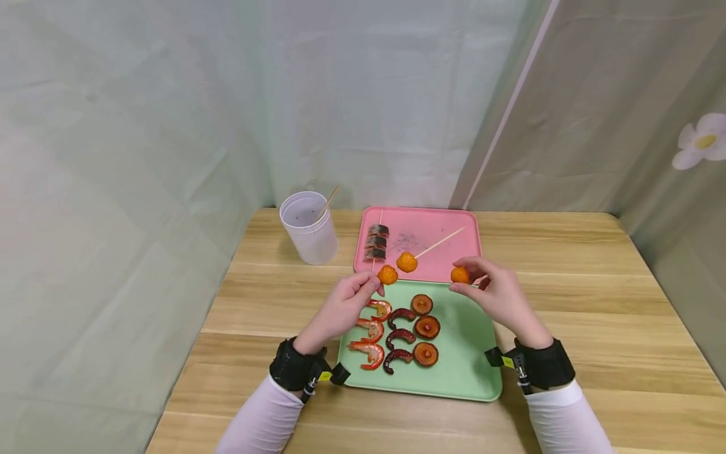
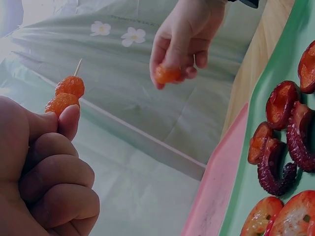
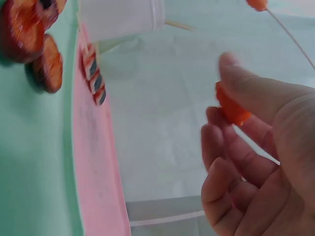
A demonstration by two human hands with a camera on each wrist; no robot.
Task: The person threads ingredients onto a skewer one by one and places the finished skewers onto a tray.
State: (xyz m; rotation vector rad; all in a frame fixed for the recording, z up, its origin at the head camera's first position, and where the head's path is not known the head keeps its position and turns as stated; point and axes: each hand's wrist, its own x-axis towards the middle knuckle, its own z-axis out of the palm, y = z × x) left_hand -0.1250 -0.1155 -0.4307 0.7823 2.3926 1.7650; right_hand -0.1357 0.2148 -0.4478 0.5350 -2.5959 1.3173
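Looking from the head view, we see the left hand (image 1: 343, 306) pinching a skewer (image 1: 441, 243) near its lower end, where the lower ball (image 1: 388, 275), orange and bumpy, sits at the fingertips. The upper ball (image 1: 406, 262) is threaded just beyond it, and the bare stick runs up and to the right over the pink tray (image 1: 445, 221). Opposite, the right hand (image 1: 505, 297) holds a loose ball (image 1: 459, 275) between thumb and fingers, apart from the stick's point. Below both hands we find the green tray (image 1: 465, 328) with three shrimp (image 1: 378, 329), three dark tentacles (image 1: 401, 334) and three mushrooms (image 1: 427, 327) in columns. On the pink tray lies a fish skewer (image 1: 376, 242), and left of it a white cup (image 1: 316, 243) with a stick inside stands on the wooden table (image 1: 595, 302).

From the left wrist, we see thumb and forefinger pressed together at the base of the lower ball, the other fingers curled in. The two balls touch, and the stick's tip pokes out past the upper one.

From the right wrist, we see the loose ball gripped under the thumb; part of the skewer shows at the top right corner.
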